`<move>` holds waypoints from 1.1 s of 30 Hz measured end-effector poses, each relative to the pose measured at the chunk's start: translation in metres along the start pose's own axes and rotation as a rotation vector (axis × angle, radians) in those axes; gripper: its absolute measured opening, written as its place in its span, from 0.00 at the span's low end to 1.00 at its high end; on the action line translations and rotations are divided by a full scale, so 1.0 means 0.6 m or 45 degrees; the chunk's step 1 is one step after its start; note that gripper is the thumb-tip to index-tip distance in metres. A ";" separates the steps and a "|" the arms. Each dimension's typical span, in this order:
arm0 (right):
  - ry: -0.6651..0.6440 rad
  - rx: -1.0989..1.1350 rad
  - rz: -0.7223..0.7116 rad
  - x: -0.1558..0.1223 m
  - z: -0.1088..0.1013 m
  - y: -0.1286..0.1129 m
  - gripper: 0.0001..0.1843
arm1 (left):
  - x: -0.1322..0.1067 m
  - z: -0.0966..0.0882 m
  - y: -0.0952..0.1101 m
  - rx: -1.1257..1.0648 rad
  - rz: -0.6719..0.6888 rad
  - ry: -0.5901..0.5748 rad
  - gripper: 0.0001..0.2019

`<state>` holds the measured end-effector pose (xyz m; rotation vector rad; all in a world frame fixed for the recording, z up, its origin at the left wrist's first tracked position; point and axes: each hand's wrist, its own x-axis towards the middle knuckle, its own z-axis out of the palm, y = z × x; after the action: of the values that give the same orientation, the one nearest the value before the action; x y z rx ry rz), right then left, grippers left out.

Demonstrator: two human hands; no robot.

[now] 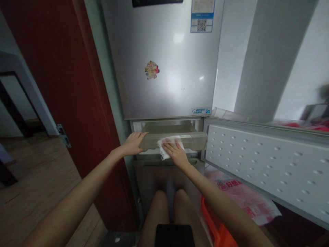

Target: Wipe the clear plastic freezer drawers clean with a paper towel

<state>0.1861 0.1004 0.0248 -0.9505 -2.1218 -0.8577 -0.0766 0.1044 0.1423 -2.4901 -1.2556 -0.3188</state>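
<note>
A closed silver refrigerator door (164,68) is seen at twelve o'clock, with a cartoon magnet (151,70) stuck near its middle and a blue-and-white label (202,15) at its one o'clock corner. A dimpled white door panel (264,164) is swung open at three o'clock. A red-brown wooden door (66,85) is seen at ten o'clock, wooden flooring (33,178) at eight, and a printed plastic bag (246,199) at five.

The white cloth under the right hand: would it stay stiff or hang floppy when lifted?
Probably floppy: the white cloth droops over the drawer edge. Likely light, since the right hand pins it with flat fingers.
</note>
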 end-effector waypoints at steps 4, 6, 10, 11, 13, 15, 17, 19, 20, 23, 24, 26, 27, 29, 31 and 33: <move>0.044 0.016 0.133 -0.024 -0.010 0.007 0.25 | 0.001 0.002 -0.003 0.000 0.009 -0.006 0.40; 0.069 0.040 0.198 -0.034 -0.012 0.007 0.26 | 0.001 0.003 -0.004 0.007 0.013 -0.010 0.40; 0.143 0.074 0.337 -0.052 -0.012 0.002 0.28 | 0.001 0.004 -0.005 0.010 0.021 -0.006 0.39; 0.162 0.080 0.373 -0.055 -0.011 -0.001 0.29 | 0.001 0.005 -0.005 0.009 0.021 -0.005 0.40; 0.195 0.100 0.450 -0.062 -0.008 -0.008 0.33 | 0.001 0.005 -0.005 0.006 0.016 -0.009 0.40; 0.228 0.132 0.519 -0.067 -0.005 -0.018 0.37 | 0.001 0.004 -0.004 0.003 0.014 -0.011 0.40; 0.271 0.170 0.561 -0.072 -0.002 -0.028 0.41 | 0.001 0.004 -0.004 0.000 0.022 -0.005 0.39; 0.311 0.203 0.574 -0.077 0.001 -0.035 0.44 | 0.001 0.004 -0.004 -0.002 0.028 0.004 0.39; 0.328 0.217 0.575 -0.079 0.003 -0.037 0.44 | 0.001 0.005 -0.004 -0.005 0.027 0.005 0.39; 0.382 0.257 0.556 -0.082 0.007 -0.033 0.45 | 0.000 0.005 -0.005 -0.015 0.021 0.016 0.39; 0.407 0.267 0.544 -0.080 0.009 -0.029 0.45 | 0.000 0.004 -0.005 -0.016 0.022 0.021 0.39; 0.461 0.272 0.519 -0.074 0.015 -0.020 0.45 | 0.000 0.004 -0.005 -0.010 0.019 0.020 0.39; 0.485 0.266 0.509 -0.070 0.018 -0.016 0.44 | 0.000 0.003 -0.004 -0.006 0.015 0.016 0.40; 0.510 0.251 0.484 -0.062 0.026 -0.009 0.43 | 0.000 0.002 -0.003 -0.003 0.008 0.008 0.40; 0.522 0.233 0.448 -0.057 0.032 -0.004 0.40 | 0.001 0.002 -0.002 -0.005 0.008 0.006 0.39; 0.519 0.205 0.407 -0.056 0.034 0.000 0.36 | 0.001 0.002 -0.001 -0.011 0.016 0.005 0.39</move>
<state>0.1977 0.1034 -0.0129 -0.9094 -1.6117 -0.6427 -0.0769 0.1056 0.1415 -2.5025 -1.2389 -0.3259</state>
